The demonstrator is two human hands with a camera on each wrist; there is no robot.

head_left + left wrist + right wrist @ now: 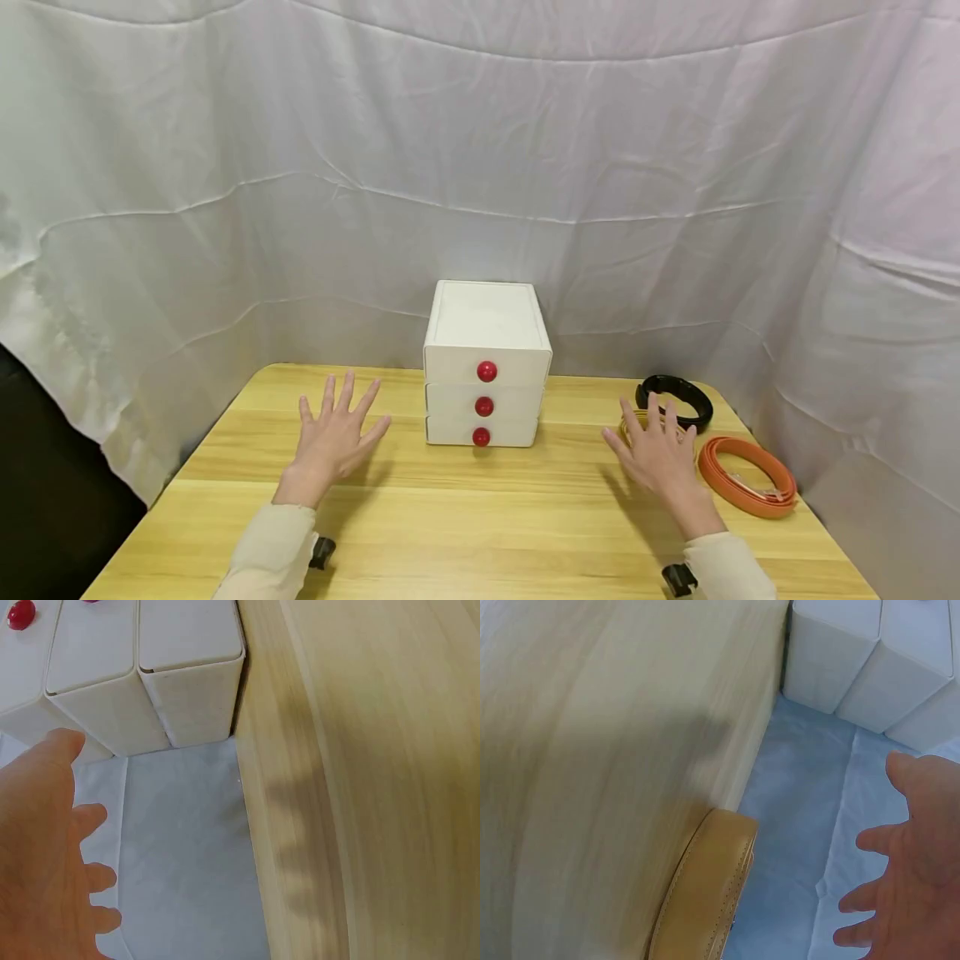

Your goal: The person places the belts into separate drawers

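A white three-drawer box (486, 367) with red knobs (487, 371) stands at the back middle of the wooden table (480, 517). My left hand (335, 436) hovers open to the left of the box, fingers spread, holding nothing. My right hand (657, 454) hovers open to the right of it, over a coiled tan belt (634, 422). The left wrist view shows the left hand (45, 862) near the box's side (150, 682). In the right wrist view the right hand (904, 870) is spread beside the tan belt (701, 900), with the box (877, 660) beyond.
A coiled black belt (675, 398) lies at the back right and a coiled orange belt (750, 475) by the right edge. White cloth (480, 167) hangs behind and around the table. Bare wood stretches along the front.
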